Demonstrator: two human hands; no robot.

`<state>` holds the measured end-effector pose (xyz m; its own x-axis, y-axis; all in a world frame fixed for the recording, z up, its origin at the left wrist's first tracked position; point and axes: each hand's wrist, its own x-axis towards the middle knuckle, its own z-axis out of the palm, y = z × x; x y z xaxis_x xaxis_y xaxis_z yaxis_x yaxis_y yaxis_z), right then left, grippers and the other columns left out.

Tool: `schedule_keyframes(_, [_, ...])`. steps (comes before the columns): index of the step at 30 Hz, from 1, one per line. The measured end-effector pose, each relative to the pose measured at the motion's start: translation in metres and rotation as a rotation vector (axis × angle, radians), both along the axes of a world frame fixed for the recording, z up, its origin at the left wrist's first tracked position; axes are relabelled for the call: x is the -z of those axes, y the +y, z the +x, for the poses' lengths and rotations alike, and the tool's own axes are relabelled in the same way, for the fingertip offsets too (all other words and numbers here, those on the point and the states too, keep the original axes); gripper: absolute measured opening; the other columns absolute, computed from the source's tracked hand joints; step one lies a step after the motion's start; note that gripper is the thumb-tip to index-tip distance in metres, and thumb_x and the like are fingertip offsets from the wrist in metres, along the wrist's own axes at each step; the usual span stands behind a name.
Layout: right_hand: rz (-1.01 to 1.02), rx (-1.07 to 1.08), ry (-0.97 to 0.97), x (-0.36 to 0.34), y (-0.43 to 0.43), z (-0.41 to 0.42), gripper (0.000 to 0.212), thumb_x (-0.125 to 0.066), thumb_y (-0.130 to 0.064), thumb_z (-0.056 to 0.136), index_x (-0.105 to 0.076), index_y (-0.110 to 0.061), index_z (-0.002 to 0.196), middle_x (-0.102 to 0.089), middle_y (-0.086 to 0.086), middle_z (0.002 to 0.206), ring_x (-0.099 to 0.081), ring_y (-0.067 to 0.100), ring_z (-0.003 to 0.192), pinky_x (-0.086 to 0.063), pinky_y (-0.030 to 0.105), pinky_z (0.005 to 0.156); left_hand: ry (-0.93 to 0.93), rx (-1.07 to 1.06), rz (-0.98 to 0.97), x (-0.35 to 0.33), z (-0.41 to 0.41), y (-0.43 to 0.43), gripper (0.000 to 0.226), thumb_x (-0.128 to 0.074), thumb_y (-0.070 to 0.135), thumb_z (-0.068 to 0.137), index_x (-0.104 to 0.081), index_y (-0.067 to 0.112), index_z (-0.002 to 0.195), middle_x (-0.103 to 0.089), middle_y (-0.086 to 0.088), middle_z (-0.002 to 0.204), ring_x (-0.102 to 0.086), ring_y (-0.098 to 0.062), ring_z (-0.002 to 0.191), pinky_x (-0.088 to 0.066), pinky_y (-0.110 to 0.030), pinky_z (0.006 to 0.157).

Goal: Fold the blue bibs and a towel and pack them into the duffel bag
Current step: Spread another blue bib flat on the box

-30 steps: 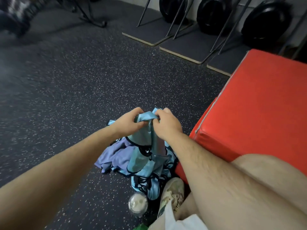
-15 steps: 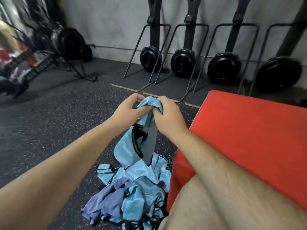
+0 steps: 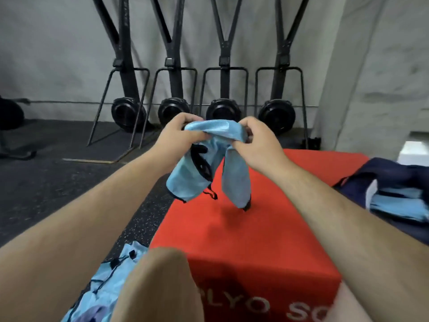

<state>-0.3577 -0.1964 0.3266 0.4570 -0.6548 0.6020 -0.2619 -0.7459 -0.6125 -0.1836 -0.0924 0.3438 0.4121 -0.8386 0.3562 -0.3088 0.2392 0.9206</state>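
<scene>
Above a red padded plyo box (image 3: 243, 240) on speckled black gym flooring (image 3: 58, 182), a light-blue mesh bib with black trim (image 3: 209, 168) hangs in the air; the left hand (image 3: 178, 133) and right hand (image 3: 257, 145) each pinch its top edge, fingers curled. More crumpled blue bibs (image 3: 104, 287) lie on the floor at lower left; a dark navy duffel bag (image 3: 394, 180) sits on the box at right, folded blue fabric inside.

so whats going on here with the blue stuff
A person is sorting blue bibs. Both hands, left hand and right hand, grip one blue bib by its top edge and hold it up over a red plyo box. More bibs lie in a pile on the floor at lower left. A dark duffel bag sits on the box at right, with blue fabric already in it.
</scene>
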Motion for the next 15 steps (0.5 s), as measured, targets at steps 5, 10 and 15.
schedule_keyframes(5, [0.149, 0.087, 0.881, 0.042, -0.021, -0.078, 0.033, -0.056, -0.001, 0.082, -0.067, -0.024, 0.102, -0.058, -0.006, 0.075, -0.055, 0.010, 0.056, -0.039, 0.020, 0.046, -0.135, 0.451, 0.459, 0.052, -0.049, -0.032, 0.041, -0.070, 0.032, 0.071, -0.065, 0.020, 0.111, -0.067, 0.004, 0.097, -0.062, -0.015, 0.087, -0.047, -0.030, 0.073])
schedule_keyframes(10, [0.338, 0.094, 1.054, 0.097, -0.031, -0.113, 0.042, -0.044, -0.002, 0.090, -0.070, -0.026, 0.113, -0.064, -0.007, 0.103, -0.058, 0.003, 0.074, -0.043, 0.005, 0.055, -0.473, 0.334, 0.606, 0.141, -0.077, -0.061, 0.022, -0.058, 0.017, 0.093, -0.066, 0.023, 0.113, -0.069, 0.004, 0.114, -0.066, -0.017, 0.100, -0.049, -0.021, 0.079])
schedule_keyframes(15, [0.260, 0.316, 0.851, 0.132, -0.055, -0.106, 0.011, -0.052, -0.021, 0.087, -0.060, -0.028, 0.086, -0.063, -0.006, 0.111, -0.063, 0.021, 0.101, -0.054, 0.035, 0.087, -0.806, 0.177, 0.553, 0.180, -0.078, -0.096, 0.032, -0.067, 0.027, 0.089, -0.064, 0.024, 0.121, -0.057, -0.001, 0.119, -0.050, -0.020, 0.116, -0.038, -0.030, 0.101])
